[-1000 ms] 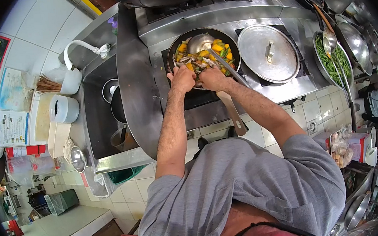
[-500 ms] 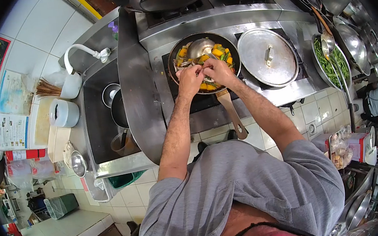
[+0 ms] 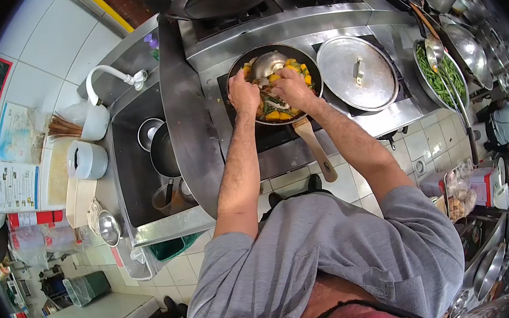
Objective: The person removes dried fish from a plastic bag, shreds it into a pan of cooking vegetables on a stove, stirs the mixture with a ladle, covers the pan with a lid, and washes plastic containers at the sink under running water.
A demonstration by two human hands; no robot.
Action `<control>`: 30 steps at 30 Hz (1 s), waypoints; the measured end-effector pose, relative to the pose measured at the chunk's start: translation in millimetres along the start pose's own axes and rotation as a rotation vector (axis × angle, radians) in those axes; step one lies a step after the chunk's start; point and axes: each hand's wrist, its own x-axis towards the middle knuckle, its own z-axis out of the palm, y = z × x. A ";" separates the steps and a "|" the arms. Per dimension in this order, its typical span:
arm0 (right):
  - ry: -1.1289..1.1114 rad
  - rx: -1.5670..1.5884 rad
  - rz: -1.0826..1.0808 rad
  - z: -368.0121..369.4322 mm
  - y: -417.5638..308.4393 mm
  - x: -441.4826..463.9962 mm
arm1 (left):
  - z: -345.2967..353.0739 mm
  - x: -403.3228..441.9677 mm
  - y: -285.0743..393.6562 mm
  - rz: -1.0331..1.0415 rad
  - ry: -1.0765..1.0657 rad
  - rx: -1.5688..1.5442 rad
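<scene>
A dark pan [image 3: 235, 64] with a wooden handle [image 3: 315, 151] sits on the stove, holding yellow chunks, green pieces and pale shreds [image 3: 273, 103]. A steel ladle [image 3: 268, 64] rests at the pan's far side. Over the left part of the pan is my left hand [image 3: 244, 92], its fingers closed low among the food; what they hold is too small to name. My right hand [image 3: 292, 88] is just right of it over the pan, fingers bent together, their tips partly hidden. The two hands are slightly apart.
Right of the pan lies a round metal lid [image 3: 357, 78]. Farther right, green beans [image 3: 442, 76] fill a bowl with long utensils across it. A sink [image 3: 134, 152] with pans lies left, behind a metal divider [image 3: 186, 116]. Another person [image 3: 503, 129] is at far right.
My hands, together over the pan half a second ago, have moved apart, the left toward the pan's left rim. At the lower left, another person's legs and hand have come into view.
</scene>
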 end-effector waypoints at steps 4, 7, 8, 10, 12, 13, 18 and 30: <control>0.012 -0.007 0.219 -38.7 8.2 -42.3 | -7.0 -13.5 -11.8 0.064 0.059 -0.151; -0.213 -0.094 0.420 -82.9 -5.5 -129.1 | -33.2 -68.7 0.6 -0.006 0.044 -0.354; -0.312 -0.175 0.463 -90.2 -6.3 -158.9 | -35.9 -97.5 7.7 -0.092 -0.017 -0.416; -0.524 -0.105 0.554 -105.6 -10.0 -193.1 | -11.4 -165.3 2.4 -0.333 -0.229 -0.783; -0.487 -0.065 0.538 -106.8 -5.5 -199.6 | -7.0 -214.2 37.9 -0.701 -0.400 -1.037; -0.445 -0.025 0.546 -107.6 -3.0 -204.6 | -12.9 -218.0 55.2 -0.854 -0.562 -1.247; -0.434 0.059 0.346 -141.8 1.6 -231.4 | 24.5 -232.5 95.5 -0.903 -0.574 -1.514; -0.192 0.302 0.237 -158.5 50.2 -235.4 | 2.6 -279.8 135.8 -0.977 -0.404 -1.364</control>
